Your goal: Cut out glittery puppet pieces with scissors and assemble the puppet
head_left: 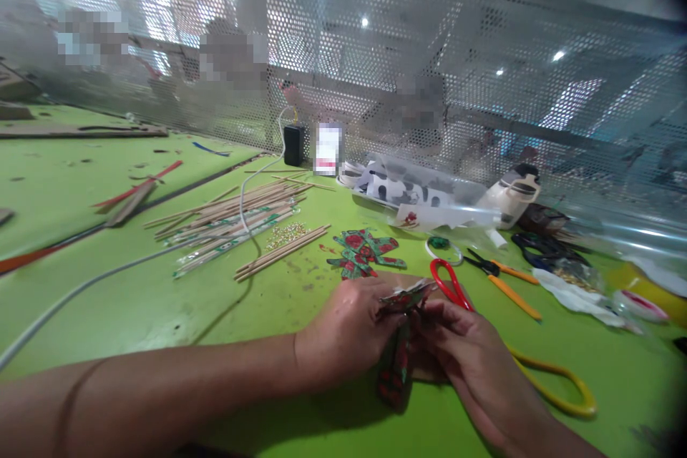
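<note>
The fingers of the left hand (346, 323) are curling over one end of a red-and-green patterned strip (394, 374), gripping it with almost no gap. The fingertips of the right hand (477, 352) are meeting it from the other side and seem to be pinching its folded upper part; I cannot tell exactly how the tips are placed, as the folds are hiding them. The strip is hanging downward between the two hands, low and close to the person, in front of a piece of brown cardboard (428, 368).

If the two hands are pulling unevenly, the folds could slip or crease crookedly, and the thin material could tear. A loose right-hand pinch could let the folded part spring apart.

Just beyond the fingers, a red handle (462, 300) is lying close to the right hand, and a yellow handle (589, 403) is sitting beside the right wrist. A sideways swing of that arm could knock either one. Cutters (512, 295) are resting farther right.

Ahead, patterned cut pieces (362, 247) are lying in a loose pile; a careless forward reach could scatter them. To the left, small beads (290, 235) are spreading beside thin sticks (282, 254), where a bump could send them rolling.
</note>
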Demonstrator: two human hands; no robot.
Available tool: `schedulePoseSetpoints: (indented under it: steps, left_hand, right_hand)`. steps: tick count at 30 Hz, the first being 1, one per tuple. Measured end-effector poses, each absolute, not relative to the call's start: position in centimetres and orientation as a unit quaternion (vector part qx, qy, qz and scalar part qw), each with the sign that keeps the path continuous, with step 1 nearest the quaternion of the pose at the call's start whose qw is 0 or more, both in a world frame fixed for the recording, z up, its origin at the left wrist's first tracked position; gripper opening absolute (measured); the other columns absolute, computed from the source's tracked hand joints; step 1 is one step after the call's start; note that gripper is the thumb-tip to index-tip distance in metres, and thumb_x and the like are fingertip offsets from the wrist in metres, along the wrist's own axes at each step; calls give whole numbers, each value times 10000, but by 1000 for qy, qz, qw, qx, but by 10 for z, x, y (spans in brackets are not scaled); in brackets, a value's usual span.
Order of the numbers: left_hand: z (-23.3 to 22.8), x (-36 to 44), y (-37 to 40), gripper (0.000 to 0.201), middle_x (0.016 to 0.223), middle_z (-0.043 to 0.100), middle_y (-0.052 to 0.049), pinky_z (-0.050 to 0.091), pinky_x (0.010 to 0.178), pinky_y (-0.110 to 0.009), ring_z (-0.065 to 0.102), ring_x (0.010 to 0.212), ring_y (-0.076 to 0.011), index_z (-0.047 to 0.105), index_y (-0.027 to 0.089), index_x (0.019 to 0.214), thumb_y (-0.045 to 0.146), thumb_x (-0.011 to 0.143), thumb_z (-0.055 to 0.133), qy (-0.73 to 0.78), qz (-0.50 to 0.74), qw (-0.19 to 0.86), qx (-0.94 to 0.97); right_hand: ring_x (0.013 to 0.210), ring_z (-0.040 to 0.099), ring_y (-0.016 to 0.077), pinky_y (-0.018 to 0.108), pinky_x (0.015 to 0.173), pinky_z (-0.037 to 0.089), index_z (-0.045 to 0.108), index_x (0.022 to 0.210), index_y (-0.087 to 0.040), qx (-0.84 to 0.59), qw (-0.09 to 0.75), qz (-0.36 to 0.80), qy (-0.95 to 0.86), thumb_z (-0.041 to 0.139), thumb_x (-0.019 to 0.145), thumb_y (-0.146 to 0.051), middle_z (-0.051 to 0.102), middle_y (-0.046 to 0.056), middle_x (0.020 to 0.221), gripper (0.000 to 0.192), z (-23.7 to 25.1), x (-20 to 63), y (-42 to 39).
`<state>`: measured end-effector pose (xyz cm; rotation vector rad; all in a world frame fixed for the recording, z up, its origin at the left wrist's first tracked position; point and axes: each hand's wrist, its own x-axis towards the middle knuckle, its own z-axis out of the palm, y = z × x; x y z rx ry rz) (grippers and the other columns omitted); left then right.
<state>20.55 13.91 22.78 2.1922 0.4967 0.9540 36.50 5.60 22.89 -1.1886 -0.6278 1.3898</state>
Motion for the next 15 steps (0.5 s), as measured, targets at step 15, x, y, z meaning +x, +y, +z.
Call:
schedulePoseSetpoints:
  steps: [15]
  left_hand:
    - [225,205,134,213,643,615,-10,407,558,-246,548,591,-139,603,177,676,117,875,554,195,355,298,864]
  right_hand:
    - [898,711,249,350,796,580,790,1011,-187,-437,542,647,-310,880,703,-252,765,80,936,327,230,371,55]
